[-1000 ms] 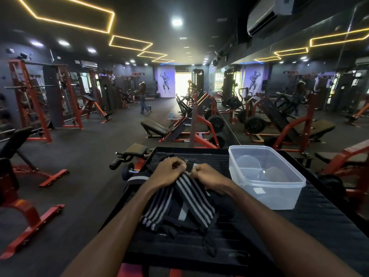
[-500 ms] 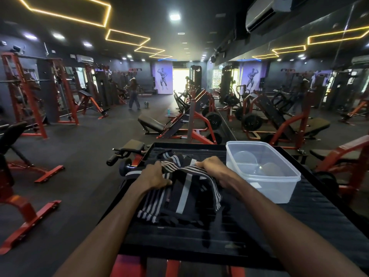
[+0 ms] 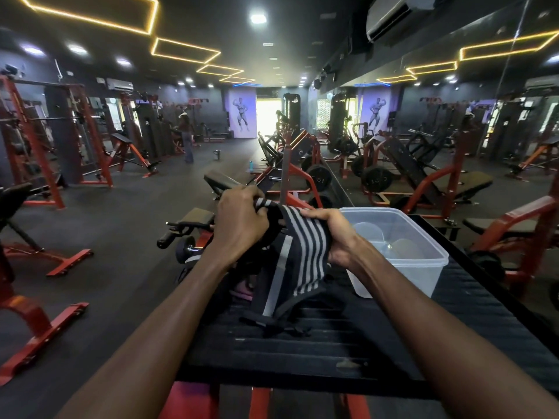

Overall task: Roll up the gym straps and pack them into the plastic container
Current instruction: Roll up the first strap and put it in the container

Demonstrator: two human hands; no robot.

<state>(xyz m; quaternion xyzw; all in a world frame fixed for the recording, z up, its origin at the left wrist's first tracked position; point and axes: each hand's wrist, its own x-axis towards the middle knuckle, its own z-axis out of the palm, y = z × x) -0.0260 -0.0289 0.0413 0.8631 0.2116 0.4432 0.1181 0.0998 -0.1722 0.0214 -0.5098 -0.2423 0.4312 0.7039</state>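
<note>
Striped gym strap [image 3: 305, 252] is held above the black ribbed mat [image 3: 302, 352], gripped by the left hand [image 3: 239, 225] and right hand [image 3: 335, 237]. Plastic container [image 3: 423, 267] sits just beside. Dangling ends may be snagged, loosening any roll.

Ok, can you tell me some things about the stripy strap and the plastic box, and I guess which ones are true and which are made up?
1. Both hands hold the striped strap. True: the left hand grips its far end and the right hand grips its right edge.
2. The plastic container is full of rolled straps. False: no strap is inside it.
3. The container has its lid on. False: it is open at the top.
4. The container stands to the right of the hands on the black surface. True.
5. The strap is lifted, with its lower end hanging down towards the surface. True.
</note>
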